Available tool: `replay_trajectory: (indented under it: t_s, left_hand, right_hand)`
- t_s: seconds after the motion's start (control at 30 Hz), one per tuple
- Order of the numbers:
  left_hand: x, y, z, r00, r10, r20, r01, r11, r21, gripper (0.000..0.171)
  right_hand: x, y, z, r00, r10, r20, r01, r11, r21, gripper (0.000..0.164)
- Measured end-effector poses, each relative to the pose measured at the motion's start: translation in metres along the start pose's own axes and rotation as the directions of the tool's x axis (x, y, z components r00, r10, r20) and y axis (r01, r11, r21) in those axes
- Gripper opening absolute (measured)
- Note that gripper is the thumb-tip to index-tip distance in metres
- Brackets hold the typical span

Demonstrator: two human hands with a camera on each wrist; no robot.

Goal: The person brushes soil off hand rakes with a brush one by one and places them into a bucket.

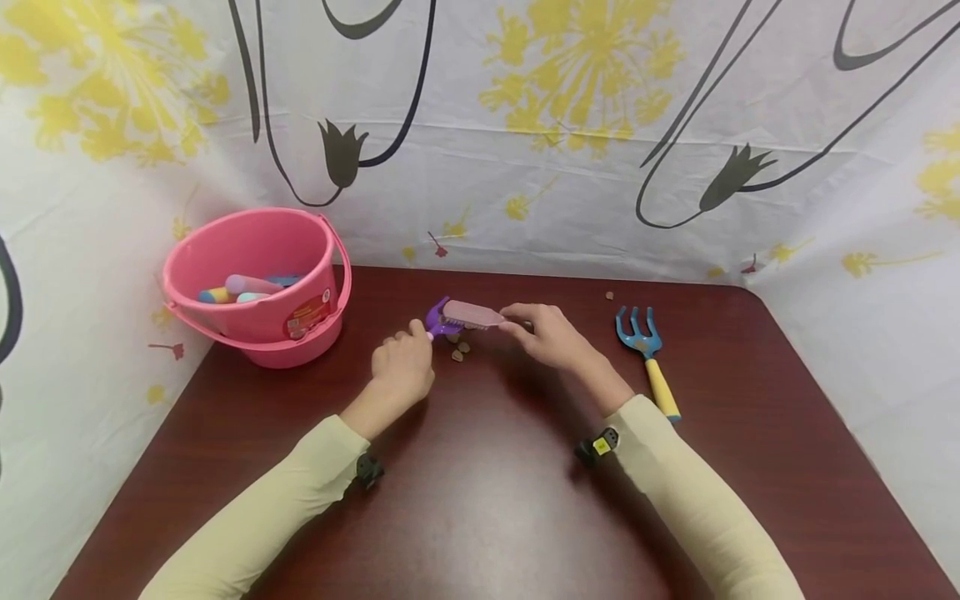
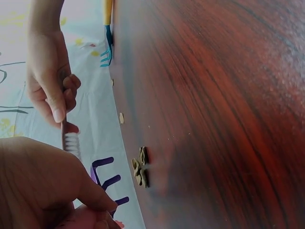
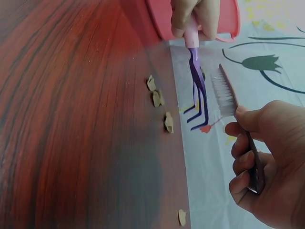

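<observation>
My left hand (image 1: 403,365) grips the pink handle of a small purple hand rake (image 3: 198,90), its bent tines raised over the table. In my right hand (image 1: 546,335) is a brush (image 1: 472,314) with a pale pink back, held by its handle with the white bristles (image 3: 223,93) turned toward the rake. From the head view the brush head overlaps the rake's tines; the right wrist view shows a gap between them. Several small tan, shell-like bits (image 2: 140,167) lie on the table below the two tools.
A pink bucket (image 1: 330,321) holding several colourful-handled tools stands at the back left. On the right lies a blue hand rake (image 1: 651,358) with a yellow handle. One stray tan bit (image 1: 610,295) sits near the back edge of the dark wooden table (image 1: 480,500), before a patterned curtain (image 1: 465,200).
</observation>
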State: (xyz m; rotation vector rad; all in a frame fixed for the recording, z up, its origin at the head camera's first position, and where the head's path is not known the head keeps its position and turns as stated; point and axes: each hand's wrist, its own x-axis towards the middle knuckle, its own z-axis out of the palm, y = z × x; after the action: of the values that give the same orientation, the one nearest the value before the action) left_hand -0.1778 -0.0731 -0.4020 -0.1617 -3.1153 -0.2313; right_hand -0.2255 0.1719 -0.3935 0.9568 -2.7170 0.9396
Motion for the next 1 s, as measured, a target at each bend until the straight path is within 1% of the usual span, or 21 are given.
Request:
replay_trajectory:
  t_s: [0.1, 0.17, 0.27, 0.37, 0.57, 0.73, 1.0]
  left_hand:
    - [0.000, 0.000, 0.000, 1.000, -0.001, 0.002, 0.001, 1.000, 0.005, 0.034]
    - [0.000, 0.000, 0.000, 1.000, 0.006, -0.002, -0.005, 1.000, 0.012, 0.035]
    - [0.000, 0.000, 0.001, 1.000, 0.021, -0.012, -0.021, 1.000, 0.020, 0.037]
    - [0.000, 0.000, 0.003, 0.999, 0.030, -0.018, -0.029, 0.999, 0.026, 0.039]
    - [-0.001, -0.003, 0.006, 0.999, 0.037, -0.039, -0.036, 0.999, 0.029, 0.037]
    - [-0.003, -0.002, 0.005, 0.998, 0.034, -0.060, -0.033, 0.999, 0.030, 0.036]
    - [-0.005, -0.001, 0.005, 0.996, 0.040, -0.076, -0.038, 0.999, 0.028, 0.034]
  right_hand:
    - [0.006, -0.005, 0.004, 1.000, -0.023, 0.004, 0.023, 1.000, -0.009, 0.027]
    - [0.009, -0.009, 0.006, 1.000, -0.018, 0.013, 0.019, 0.999, -0.037, 0.027]
    - [0.013, -0.015, 0.008, 0.999, 0.025, 0.026, -0.022, 0.994, -0.108, 0.029]
    - [0.014, -0.018, 0.009, 0.997, 0.068, 0.019, -0.064, 0.982, -0.176, 0.030]
    - [0.012, -0.014, 0.009, 0.996, 0.084, -0.025, -0.088, 0.966, -0.245, 0.028]
    - [0.011, -0.010, 0.008, 0.994, 0.101, -0.039, -0.108, 0.960, -0.259, 0.029]
    - [0.009, -0.004, 0.008, 0.990, 0.135, -0.045, -0.141, 0.960, -0.241, 0.031]
